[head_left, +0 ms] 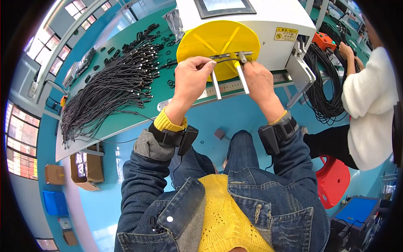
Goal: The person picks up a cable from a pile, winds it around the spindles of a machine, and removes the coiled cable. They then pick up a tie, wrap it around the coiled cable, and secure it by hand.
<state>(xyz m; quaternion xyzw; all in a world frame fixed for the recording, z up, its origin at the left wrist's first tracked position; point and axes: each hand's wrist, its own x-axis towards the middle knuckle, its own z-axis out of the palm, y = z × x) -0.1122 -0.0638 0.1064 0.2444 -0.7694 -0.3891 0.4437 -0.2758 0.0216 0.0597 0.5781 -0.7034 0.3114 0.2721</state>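
A yellow round disc (197,38) on the front of a white machine carries a metal crossbar with two pale rods sticking out toward me. My left hand (191,80) is closed, thumb and finger pinching a black cable (224,61) just above the left rod (215,85). From that pinch the cable stretches right, across the disc, to the right rod (242,77). My right hand (259,82) is curled beside the right rod, its fingertips close to the crossbar and partly hidden; what they hold, if anything, does not show.
Many black cables (113,80) lie bundled on the green table (138,110) at left, among small black rings. A metal ruler (226,87) runs along the table edge below the disc. At right, a person in a white sleeve (365,84) works near hanging cable coils (325,86) and a red stool (333,180).
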